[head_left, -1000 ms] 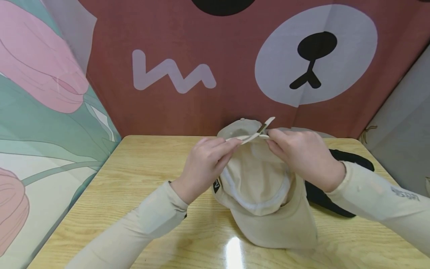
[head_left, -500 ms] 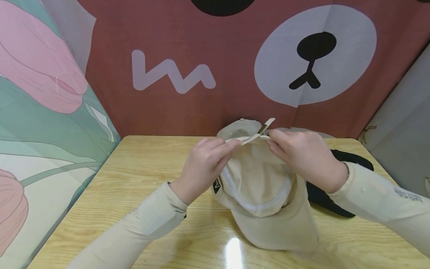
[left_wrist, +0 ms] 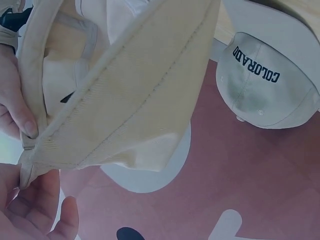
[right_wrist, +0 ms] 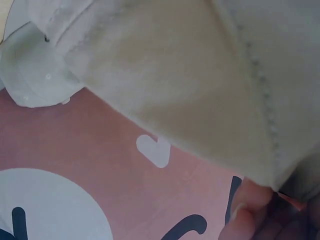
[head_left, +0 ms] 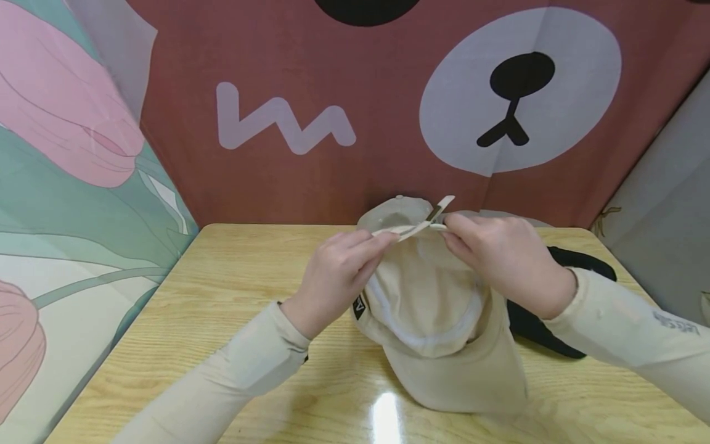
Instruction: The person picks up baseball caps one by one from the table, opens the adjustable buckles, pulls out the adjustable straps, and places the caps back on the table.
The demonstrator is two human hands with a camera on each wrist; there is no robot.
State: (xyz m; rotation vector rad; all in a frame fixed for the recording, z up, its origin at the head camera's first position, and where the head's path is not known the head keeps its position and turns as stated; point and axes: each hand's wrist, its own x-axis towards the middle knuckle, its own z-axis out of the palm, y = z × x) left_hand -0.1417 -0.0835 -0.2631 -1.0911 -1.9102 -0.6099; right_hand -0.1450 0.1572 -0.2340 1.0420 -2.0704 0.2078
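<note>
A beige baseball cap (head_left: 429, 308) is held up in both hands in the head view, its inside facing me and its brim (head_left: 460, 382) pointing down toward the near side. My left hand (head_left: 338, 271) pinches the cap's back strap (head_left: 413, 230) on the left. On the other side, my right hand (head_left: 501, 259) pinches the band where the strap meets it. A loose strap end (head_left: 444, 203) sticks up between the hands; a small dark piece shows beside it. The left wrist view shows the outer cloth (left_wrist: 135, 100) stretched from the fingers. The right fingertips are partly hidden by cloth.
A second pale cap (left_wrist: 270, 80) lettered COLORADO stands at the table's back edge, behind the held one. A black item (head_left: 546, 330), partly covered by the right arm, lies on the wooden table (head_left: 233, 296). A printed reddish-brown cloth (head_left: 288, 185) hangs behind.
Both hands keep their hold on the strap and have hardly moved. The cap's brim has shifted very slightly to the right.
</note>
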